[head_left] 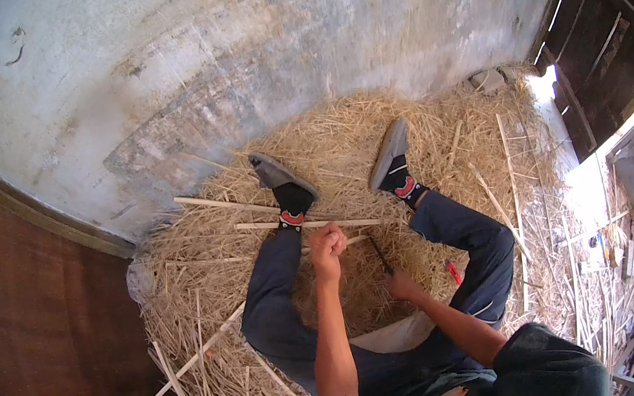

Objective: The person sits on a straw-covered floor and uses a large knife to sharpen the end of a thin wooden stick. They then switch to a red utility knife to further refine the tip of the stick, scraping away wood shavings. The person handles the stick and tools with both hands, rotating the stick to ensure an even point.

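One pale stick (pixel 355 239) lies between my legs (pixel 272 289), seemingly gripped in my left hand (pixel 327 245), a dark blade (pixel 380 255) near its right end clasped in my right hand (pixel 405 286); with shavings (pixel 339 127) heaped around, cutting looks well along, though this stick seems unfinished.

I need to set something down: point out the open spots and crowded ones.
The roomiest patch, just straw, lies between the left shoe and right shoe, before the wall. Crowded: beside the left leg, where strips cross, and around the left hand and dark tool.
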### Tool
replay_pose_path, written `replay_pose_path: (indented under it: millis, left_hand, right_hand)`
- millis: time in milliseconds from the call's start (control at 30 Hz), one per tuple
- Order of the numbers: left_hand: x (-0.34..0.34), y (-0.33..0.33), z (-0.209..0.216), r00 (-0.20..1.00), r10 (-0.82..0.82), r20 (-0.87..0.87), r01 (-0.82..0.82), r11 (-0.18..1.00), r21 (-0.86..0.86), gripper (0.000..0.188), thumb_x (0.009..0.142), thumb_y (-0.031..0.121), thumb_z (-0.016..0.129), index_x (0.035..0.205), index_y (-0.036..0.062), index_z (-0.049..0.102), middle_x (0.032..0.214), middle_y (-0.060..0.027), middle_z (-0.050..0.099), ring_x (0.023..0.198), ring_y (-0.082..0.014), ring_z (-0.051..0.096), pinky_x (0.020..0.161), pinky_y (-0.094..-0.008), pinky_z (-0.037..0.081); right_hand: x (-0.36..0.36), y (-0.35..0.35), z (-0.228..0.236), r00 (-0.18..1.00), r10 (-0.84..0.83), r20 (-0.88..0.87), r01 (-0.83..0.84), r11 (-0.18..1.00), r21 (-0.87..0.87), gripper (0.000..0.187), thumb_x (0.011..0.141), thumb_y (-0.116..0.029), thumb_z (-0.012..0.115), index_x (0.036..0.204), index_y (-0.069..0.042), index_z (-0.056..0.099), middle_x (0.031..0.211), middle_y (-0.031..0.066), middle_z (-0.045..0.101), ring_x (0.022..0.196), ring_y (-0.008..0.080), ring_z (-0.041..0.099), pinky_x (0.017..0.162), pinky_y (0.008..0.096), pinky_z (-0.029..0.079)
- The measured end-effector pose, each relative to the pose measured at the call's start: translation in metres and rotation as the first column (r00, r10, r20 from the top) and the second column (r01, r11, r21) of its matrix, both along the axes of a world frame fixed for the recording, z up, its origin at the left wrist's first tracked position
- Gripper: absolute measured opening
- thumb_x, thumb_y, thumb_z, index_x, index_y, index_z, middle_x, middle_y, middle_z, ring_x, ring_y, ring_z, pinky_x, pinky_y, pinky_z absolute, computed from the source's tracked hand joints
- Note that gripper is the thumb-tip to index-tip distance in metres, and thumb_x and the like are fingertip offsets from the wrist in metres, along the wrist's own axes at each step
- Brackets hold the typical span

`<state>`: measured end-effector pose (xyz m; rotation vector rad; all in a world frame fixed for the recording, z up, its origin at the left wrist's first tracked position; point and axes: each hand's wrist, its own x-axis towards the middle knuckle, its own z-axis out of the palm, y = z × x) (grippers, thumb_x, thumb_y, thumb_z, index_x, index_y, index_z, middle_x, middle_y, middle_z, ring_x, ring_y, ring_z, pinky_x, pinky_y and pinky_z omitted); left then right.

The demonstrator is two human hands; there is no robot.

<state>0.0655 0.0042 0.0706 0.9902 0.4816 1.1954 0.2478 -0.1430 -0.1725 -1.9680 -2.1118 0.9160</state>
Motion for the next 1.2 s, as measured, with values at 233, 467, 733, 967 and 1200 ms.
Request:
replay_pose_path:
  millis: [233, 467, 733, 967, 1200]
  left_hand:
    - [-0.007, 0.000, -0.002, 0.988, 0.157, -0.004, -0.157, 0.987, -0.039, 0.036, 0.097, 0.027, 0.059, 0.068, 0.0109, 0.045, 0.059, 0.0023, 0.031, 0.051, -0.0097, 0.023, 0.053, -0.0322, 0.020]
    - [0.019, -0.010, 0.019, 0.843, 0.531, -0.083, -0.535, 0.815, -0.223, 0.043, 0.105, 0.037, 0.056, 0.071, 0.0148, 0.043, 0.066, 0.0021, 0.030, 0.057, -0.0132, 0.025, 0.062, -0.0365, 0.021]
    - [0.018, -0.002, 0.008, 0.971, 0.238, 0.016, -0.236, 0.970, -0.064, 0.046, 0.108, 0.027, 0.055, 0.066, 0.0103, 0.046, 0.059, 0.0013, 0.035, 0.053, -0.0115, 0.024, 0.055, -0.0340, 0.021]
    - [-0.031, 0.007, -0.002, 0.981, -0.195, 0.017, 0.196, 0.981, -0.004, 0.018, 0.087, 0.009, 0.058, 0.095, -0.0022, 0.070, 0.052, 0.0043, 0.036, 0.045, -0.0056, 0.020, 0.046, -0.0283, 0.016]
    - [-0.033, 0.008, -0.003, 0.969, -0.243, 0.041, 0.244, 0.970, -0.020, 0.037, 0.074, 0.001, 0.051, 0.104, -0.0059, 0.070, 0.050, 0.0047, 0.036, 0.044, -0.0047, 0.017, 0.046, -0.0284, 0.014]
  right_hand:
    - [0.005, -0.016, 0.015, 0.692, -0.577, -0.433, 0.630, 0.776, -0.027, 0.045, 0.106, -0.044, 0.052, 0.093, -0.001, 0.062, 0.075, 0.0128, 0.059, 0.068, 0.0295, 0.062, 0.064, 0.0461, 0.047]
    - [-0.039, 0.020, 0.106, 0.408, -0.583, -0.703, 0.752, 0.651, -0.104, 0.049, 0.109, -0.050, 0.043, 0.097, -0.003, 0.054, 0.075, 0.0029, 0.051, 0.067, 0.0156, 0.051, 0.062, 0.0369, 0.043]
    - [-0.022, 0.023, 0.009, 0.515, -0.662, -0.545, 0.644, 0.718, -0.265, 0.045, 0.110, -0.046, 0.044, 0.093, -0.005, 0.053, 0.074, 0.0032, 0.054, 0.060, 0.0149, 0.053, 0.053, 0.0355, 0.041]
    - [-0.012, 0.063, 0.156, 0.253, -0.441, -0.861, 0.664, 0.726, -0.177, 0.046, 0.109, -0.047, 0.045, 0.093, -0.005, 0.055, 0.071, 0.0032, 0.055, 0.060, 0.0148, 0.054, 0.057, 0.0337, 0.044]
    - [0.009, 0.041, 0.076, 0.715, -0.523, -0.464, 0.470, 0.851, -0.236, 0.059, 0.107, -0.052, 0.046, 0.101, 0.003, 0.065, 0.072, 0.0112, 0.065, 0.064, 0.0244, 0.064, 0.062, 0.0402, 0.048]
